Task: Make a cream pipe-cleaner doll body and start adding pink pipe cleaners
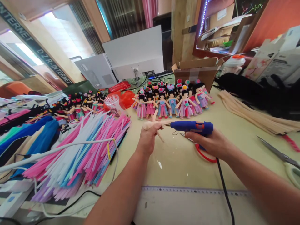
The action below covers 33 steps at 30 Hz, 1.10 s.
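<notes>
Across the pale worktable point(182, 162) both forearms reach in from the near edge, the left one angled up from the bottom centre, the right one coming in from the lower right corner. Left of them lies a broad heap of pink, white and blue pipe cleaners point(79, 153), far too many to count. Behind the hands stands a crowd of finished dolls point(171, 101) in pink and purple skirts, about a dozen in the near group, with a second, darker cluster further left that I cannot count. One open cardboard box point(199, 73) sits behind them, and one clear plastic cup point(112, 104) beside the pipe cleaners. One pair of scissors point(278, 154) lies at the right edge.

The right hand point(211, 142) is wrapped around a single blue glue gun point(191, 126), held level, nozzle pointing left, its black cord trailing toward the near edge. The left hand point(148, 137) is curled, thumb and fingers pinching one bare, cream-coloured doll body point(153, 125) just above the table, right at the nozzle tip.
</notes>
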Each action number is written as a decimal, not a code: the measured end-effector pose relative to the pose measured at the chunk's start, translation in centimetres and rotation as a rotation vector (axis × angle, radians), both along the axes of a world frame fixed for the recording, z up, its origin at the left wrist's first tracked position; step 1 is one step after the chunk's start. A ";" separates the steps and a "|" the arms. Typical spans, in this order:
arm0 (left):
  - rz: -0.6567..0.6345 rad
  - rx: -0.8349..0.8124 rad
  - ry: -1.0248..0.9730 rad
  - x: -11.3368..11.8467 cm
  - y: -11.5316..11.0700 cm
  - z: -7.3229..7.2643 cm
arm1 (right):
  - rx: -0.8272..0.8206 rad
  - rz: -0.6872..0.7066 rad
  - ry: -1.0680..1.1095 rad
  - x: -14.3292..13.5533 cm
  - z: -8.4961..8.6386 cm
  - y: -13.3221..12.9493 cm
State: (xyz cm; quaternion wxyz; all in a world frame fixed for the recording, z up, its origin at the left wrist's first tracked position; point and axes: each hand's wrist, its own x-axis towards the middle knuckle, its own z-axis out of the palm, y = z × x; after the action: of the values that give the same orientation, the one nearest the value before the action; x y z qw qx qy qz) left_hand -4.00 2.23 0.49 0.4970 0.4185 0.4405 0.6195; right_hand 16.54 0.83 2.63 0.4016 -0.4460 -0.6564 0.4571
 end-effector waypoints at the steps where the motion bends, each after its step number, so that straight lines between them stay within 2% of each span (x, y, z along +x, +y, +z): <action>1: 0.003 -0.023 0.003 0.0 0.0 0.0 | 0.008 0.012 -0.002 0.0 0.0 0.0; 24: -0.079 0.003 0.013 0.1 -0.3 0.1 | 0.044 -0.007 -0.023 -0.3 0.0 -0.1; 33: -0.055 -0.052 -0.018 0.4 -0.5 0.5 | 0.044 -0.018 -0.029 -0.2 -0.3 0.1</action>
State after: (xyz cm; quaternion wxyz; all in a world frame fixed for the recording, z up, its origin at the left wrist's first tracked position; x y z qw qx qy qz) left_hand -3.62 1.70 0.97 0.5285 0.4116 0.4405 0.5977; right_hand 16.33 0.93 2.34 0.4058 -0.4496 -0.6681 0.4322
